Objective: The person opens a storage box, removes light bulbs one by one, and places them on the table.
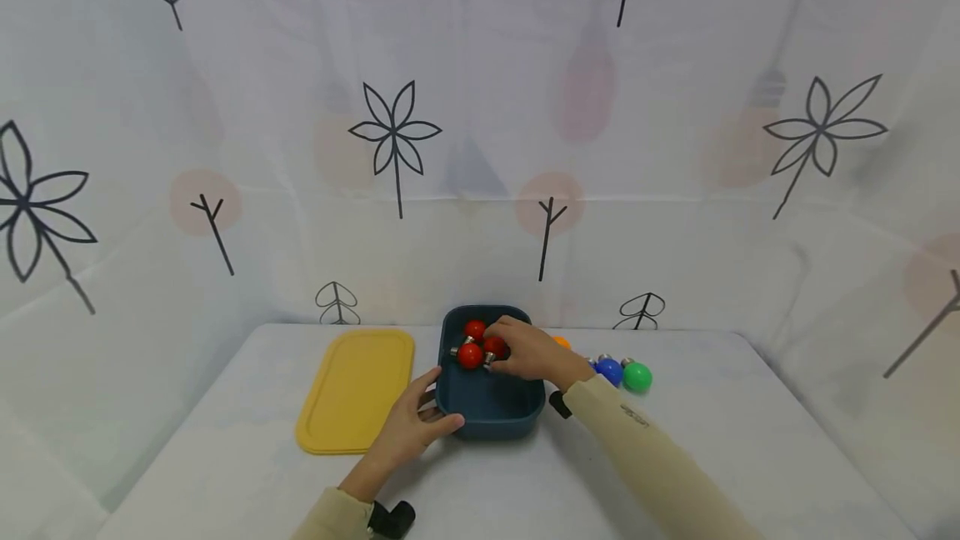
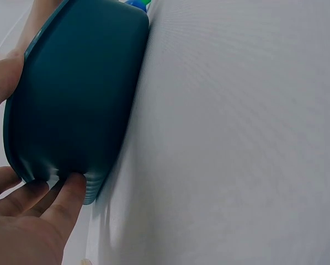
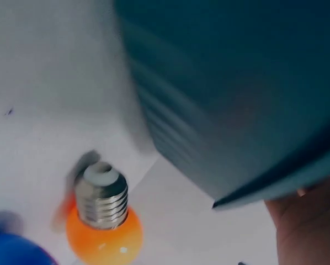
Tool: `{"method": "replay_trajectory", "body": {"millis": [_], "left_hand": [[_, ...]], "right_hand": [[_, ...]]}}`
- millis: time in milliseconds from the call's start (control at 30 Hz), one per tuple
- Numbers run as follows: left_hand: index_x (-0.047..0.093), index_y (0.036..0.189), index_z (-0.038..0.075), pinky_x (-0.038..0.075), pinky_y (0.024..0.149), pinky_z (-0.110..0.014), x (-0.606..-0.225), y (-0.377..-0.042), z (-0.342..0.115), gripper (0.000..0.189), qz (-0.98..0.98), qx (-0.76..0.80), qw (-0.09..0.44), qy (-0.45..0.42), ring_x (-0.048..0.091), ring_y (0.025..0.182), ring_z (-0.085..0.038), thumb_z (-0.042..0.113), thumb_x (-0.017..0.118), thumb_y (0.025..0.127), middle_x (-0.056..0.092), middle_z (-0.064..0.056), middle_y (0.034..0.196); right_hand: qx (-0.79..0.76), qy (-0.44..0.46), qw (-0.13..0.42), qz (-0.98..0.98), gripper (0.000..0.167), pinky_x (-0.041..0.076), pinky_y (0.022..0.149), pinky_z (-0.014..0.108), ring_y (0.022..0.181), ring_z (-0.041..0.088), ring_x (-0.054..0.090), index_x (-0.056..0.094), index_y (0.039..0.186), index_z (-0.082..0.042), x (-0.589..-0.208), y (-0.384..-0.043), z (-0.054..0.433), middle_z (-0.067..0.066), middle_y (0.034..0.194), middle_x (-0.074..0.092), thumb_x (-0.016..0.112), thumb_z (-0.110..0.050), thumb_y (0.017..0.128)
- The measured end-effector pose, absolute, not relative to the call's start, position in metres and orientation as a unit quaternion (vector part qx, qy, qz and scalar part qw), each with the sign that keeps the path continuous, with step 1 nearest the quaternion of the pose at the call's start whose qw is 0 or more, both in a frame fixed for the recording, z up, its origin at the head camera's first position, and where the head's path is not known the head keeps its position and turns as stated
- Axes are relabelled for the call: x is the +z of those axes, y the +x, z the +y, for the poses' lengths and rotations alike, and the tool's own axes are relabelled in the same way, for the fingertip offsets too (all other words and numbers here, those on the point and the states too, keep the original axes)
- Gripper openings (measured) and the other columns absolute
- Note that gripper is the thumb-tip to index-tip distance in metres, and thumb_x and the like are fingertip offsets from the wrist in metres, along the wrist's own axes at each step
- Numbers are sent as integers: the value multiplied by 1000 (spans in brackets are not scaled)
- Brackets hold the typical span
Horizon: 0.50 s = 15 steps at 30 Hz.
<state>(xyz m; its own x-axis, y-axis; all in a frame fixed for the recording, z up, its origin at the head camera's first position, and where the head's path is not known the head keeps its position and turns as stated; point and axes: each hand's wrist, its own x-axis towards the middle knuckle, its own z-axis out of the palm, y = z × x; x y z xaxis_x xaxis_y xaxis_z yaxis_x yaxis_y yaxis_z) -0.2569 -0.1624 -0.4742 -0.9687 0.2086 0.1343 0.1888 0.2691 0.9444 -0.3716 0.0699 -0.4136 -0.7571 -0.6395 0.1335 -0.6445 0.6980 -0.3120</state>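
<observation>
Hands: apart, both at the dark teal container (image 1: 491, 423), which stands on the white table (image 1: 465, 498) in front of me. My left hand (image 1: 408, 423) grips its near left corner: fingers against the outside of the left wall, thumb on the near side by the rim. The left wrist view shows the same fingertips pressed to the outer wall.

My right hand (image 1: 525, 348) reaches over the right rim into the container, fingers curved over one red bulb (image 1: 495, 347), thumb by its metal base; I read this as a pinch. The right wrist view shows only part of this hand, beyond the rim, so the fingertips cannot be checked there.

Contents: two more red bulbs (image 1: 470, 355) lie beside the pinched one, all in the far half. The near half shows bare floor.

Left of the container, apart from it: a flat yellow piece (image 1: 356, 390), rounded at the corners. Right of it, on the table: an orange bulb (image 3: 104, 240), metal base toward the right wrist camera; a blue bulb (image 1: 610, 371); a green bulb (image 1: 637, 377) just beside the blue. My forearm partly covers this group; full count uncertain.
</observation>
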Motion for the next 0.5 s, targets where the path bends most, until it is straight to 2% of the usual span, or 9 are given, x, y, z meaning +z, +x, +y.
{"method": "replay_trajectory", "body": {"millis": [300, 500], "left_hand": [[26, 150, 6, 44, 99, -46, -469, -254, -161, 85, 797, 591, 11, 125, 41, 130, -42, 22, 76, 83, 26, -22, 152], [27, 150, 7, 45, 99, -44, -468, -253, -161, 87, 799, 588, 7, 126, 42, 130, -41, 28, 77, 82, 27, -20, 152]], "right_hand": [[133, 317, 4, -939, 54, 52, 91, 40, 101, 18, 54, 58, 128, -15, -418, -375, 60, 3, 124, 54, 77, -32, 81], [132, 314, -4, -940, 56, 52, 91, 40, 103, 19, 53, 58, 129, -15, -421, -378, 58, 3, 124, 53, 78, -33, 80]]}}
